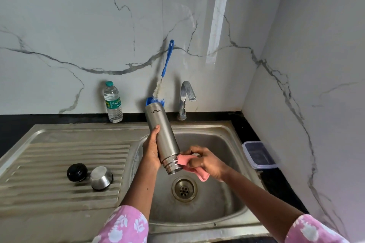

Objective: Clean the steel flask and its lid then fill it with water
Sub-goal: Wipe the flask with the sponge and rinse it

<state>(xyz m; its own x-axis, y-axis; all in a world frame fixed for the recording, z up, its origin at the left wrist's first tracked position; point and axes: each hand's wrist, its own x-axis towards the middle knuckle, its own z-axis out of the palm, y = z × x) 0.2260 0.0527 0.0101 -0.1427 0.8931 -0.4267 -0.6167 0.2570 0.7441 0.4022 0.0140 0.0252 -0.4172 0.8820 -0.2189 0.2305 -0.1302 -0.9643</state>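
The left hand [152,150] gripped the steel flask [163,140] while the right hand [205,162] pinched a pink cloth [182,161] against its threads; lid [77,172] cleaning, filling seemingly remained.

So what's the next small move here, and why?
Probably rotate the flask slightly in the left hand. The right hand holds the pink cloth against only one side of the threaded neck, so turning would bring the remaining threads to it.
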